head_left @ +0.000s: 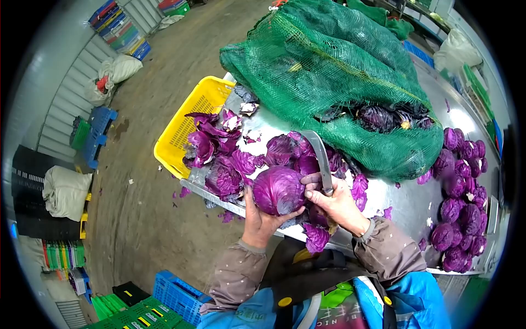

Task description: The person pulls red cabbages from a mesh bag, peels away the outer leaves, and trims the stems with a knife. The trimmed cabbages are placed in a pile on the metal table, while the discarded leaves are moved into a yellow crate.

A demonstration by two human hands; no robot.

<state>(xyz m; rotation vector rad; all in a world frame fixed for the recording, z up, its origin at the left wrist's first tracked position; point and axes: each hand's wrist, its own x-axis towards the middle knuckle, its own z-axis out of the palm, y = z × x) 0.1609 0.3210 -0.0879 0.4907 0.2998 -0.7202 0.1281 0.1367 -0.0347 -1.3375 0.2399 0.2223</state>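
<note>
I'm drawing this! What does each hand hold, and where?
Left hand cups a purple cabbage around its lower side; right hand grips the knife at its handle end.

Partial lettering on the shirt at the near edge.
The shirt (359, 318) bears pale capitals: a run that looks like "EEE", and under it a smaller line where "BE NIC" can be made out, the rest unclear. Light characters on the blue garment (230, 321), near and left of the shirt, are too blurred to read, as are the yellow-and-black labels (144, 321) on the green crates (123, 317) at near left.
</note>
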